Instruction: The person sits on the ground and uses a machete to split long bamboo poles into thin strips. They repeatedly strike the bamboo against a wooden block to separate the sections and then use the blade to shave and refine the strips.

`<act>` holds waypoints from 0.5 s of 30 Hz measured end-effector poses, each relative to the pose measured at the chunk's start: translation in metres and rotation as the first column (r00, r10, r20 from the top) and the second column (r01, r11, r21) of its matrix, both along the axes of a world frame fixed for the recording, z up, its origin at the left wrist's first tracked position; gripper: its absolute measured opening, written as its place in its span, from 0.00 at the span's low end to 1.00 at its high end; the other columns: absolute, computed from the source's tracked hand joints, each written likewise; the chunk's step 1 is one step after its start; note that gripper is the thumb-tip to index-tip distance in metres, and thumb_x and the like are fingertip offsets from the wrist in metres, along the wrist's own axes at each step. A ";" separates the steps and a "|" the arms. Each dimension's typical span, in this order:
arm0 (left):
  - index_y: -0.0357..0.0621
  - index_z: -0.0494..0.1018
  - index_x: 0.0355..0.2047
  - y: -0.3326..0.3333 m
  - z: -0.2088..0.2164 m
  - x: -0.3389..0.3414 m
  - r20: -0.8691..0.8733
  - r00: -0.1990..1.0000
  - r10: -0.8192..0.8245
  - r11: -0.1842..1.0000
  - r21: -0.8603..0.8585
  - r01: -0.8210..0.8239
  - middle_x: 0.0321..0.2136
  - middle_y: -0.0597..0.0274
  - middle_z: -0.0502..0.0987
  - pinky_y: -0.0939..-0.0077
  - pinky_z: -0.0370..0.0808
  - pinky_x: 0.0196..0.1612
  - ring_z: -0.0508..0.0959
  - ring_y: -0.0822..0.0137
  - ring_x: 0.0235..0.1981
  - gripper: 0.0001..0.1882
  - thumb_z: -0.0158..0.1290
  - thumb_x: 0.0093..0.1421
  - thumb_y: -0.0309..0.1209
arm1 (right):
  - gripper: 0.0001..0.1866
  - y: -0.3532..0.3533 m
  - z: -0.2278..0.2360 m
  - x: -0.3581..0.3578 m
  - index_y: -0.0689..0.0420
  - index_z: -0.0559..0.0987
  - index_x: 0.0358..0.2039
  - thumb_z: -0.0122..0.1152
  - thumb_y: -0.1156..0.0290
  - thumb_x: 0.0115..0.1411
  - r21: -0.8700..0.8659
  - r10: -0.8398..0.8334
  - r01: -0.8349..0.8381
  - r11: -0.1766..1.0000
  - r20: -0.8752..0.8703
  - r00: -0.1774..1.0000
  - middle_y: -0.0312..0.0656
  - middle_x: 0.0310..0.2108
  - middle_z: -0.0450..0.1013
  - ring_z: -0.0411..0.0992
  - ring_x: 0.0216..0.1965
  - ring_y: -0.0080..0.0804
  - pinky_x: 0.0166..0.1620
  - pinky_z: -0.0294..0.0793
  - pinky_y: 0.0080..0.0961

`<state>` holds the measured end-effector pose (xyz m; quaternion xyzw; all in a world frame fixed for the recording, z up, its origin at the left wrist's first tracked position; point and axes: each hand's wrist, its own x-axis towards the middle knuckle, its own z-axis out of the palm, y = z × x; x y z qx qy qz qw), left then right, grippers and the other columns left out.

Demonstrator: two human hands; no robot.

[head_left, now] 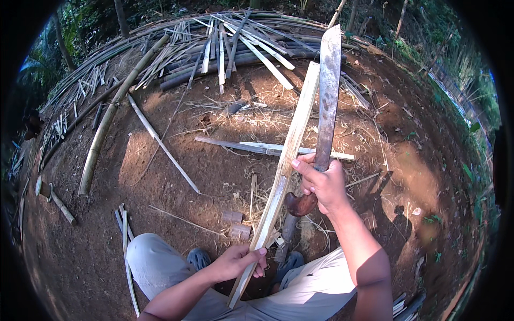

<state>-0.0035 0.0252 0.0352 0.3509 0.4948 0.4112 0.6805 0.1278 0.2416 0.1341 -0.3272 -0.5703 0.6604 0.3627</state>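
My left hand (239, 262) is closed around the lower part of a long, pale split bamboo slat (296, 128), which slants up and to the right, away from my lap. In my right hand (327, 184) is a machete (329, 91) with a broad, stained blade pointing up and a curved dark wooden handle (301, 205). The blade stands just right of the slat, nearly parallel to it. My right thumb lies at the slat's edge; whether it presses on it I cannot tell. The slat's inner side shows whitish toward its lower end.
Split slats lie crossed (257, 145) on the brown soil, among shavings (262, 200). A large heap of bamboo strips and poles (230, 53) spreads at the back. A thick bamboo pole (107, 123) lies at left. Several slats (127, 251) rest beside my left knee.
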 end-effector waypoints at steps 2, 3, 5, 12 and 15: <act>0.34 0.73 0.38 0.003 -0.004 0.000 -0.375 0.926 0.037 0.987 0.160 0.026 0.25 0.62 0.75 0.72 0.77 0.39 0.80 0.66 0.32 0.22 0.48 0.70 0.45 | 0.08 -0.003 0.004 0.003 0.62 0.77 0.34 0.67 0.74 0.58 -0.057 0.013 -0.015 0.998 -0.035 0.999 0.27 0.16 0.64 0.56 0.12 0.13 0.18 0.59 0.18; 0.34 0.73 0.40 0.005 -0.005 0.000 -0.380 0.918 0.117 0.969 0.247 -0.022 0.27 0.62 0.75 0.72 0.77 0.40 0.79 0.67 0.35 0.21 0.49 0.69 0.44 | 0.08 -0.005 0.005 0.004 0.63 0.78 0.33 0.68 0.74 0.58 -0.071 0.015 -0.019 0.997 -0.048 0.999 0.28 0.16 0.66 0.58 0.13 0.13 0.18 0.59 0.18; 0.34 0.73 0.42 0.011 -0.005 -0.001 -0.368 0.887 0.278 0.903 0.416 -0.111 0.32 0.60 0.76 0.72 0.75 0.44 0.78 0.68 0.39 0.20 0.52 0.68 0.43 | 0.08 -0.009 0.006 0.008 0.64 0.79 0.31 0.69 0.73 0.57 -0.099 0.020 -0.028 0.995 -0.073 0.997 0.31 0.17 0.69 0.61 0.14 0.14 0.18 0.60 0.17; 0.38 0.69 0.48 0.027 0.007 -0.003 0.069 0.960 0.272 0.892 0.356 -0.278 0.33 0.60 0.76 0.73 0.77 0.40 0.79 0.68 0.34 0.19 0.43 0.72 0.43 | 0.09 -0.040 0.006 0.002 0.64 0.77 0.33 0.67 0.74 0.58 -0.056 0.154 -0.155 0.986 -0.014 0.988 0.30 0.16 0.66 0.58 0.12 0.14 0.18 0.59 0.19; 0.40 0.66 0.44 0.027 0.008 0.010 0.205 0.957 0.204 0.917 0.303 -0.260 0.25 0.62 0.72 0.76 0.72 0.29 0.74 0.71 0.22 0.22 0.34 0.74 0.48 | 0.09 -0.050 0.003 -0.003 0.65 0.77 0.34 0.67 0.73 0.59 -0.056 0.185 -0.185 0.981 -0.011 0.983 0.30 0.15 0.65 0.59 0.12 0.14 0.18 0.60 0.19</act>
